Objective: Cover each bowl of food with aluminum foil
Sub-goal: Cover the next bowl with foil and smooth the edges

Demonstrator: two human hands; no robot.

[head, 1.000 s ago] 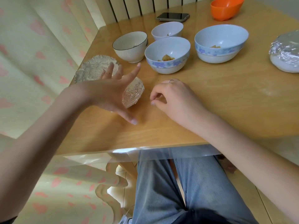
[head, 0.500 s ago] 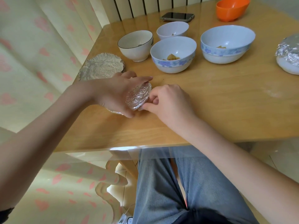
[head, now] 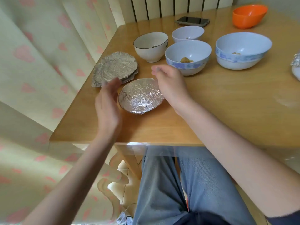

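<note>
A round crinkled foil piece (head: pixel 140 95) lies on the wooden table (head: pixel 211 111) between my hands. My left hand (head: pixel 108 104) stands edge-on just left of it, fingers straight, blurred, holding nothing. My right hand (head: pixel 168 82) hovers at its right rim with fingers loosely bent, apart from the foil. Behind lies a stack of used foil sheets (head: pixel 114 69). Uncovered bowls stand further back: a white bowl with a dark rim (head: pixel 151 46), a small pale bowl (head: pixel 188 34), a blue-patterned bowl with food (head: pixel 188 56) and a large blue-patterned bowl (head: pixel 243 51).
A foil-covered bowl (head: pixel 296 67) shows at the right edge. An orange bowl (head: pixel 248 16) and a phone (head: pixel 192 21) lie at the back. A curtain (head: pixel 40 62) hangs left of the table. My legs in jeans (head: pixel 186 184) are under the front edge.
Both hands held the foil piece tilted on edge half a second ago. Now it lies flat on the table and both hands have let go and drawn apart.
</note>
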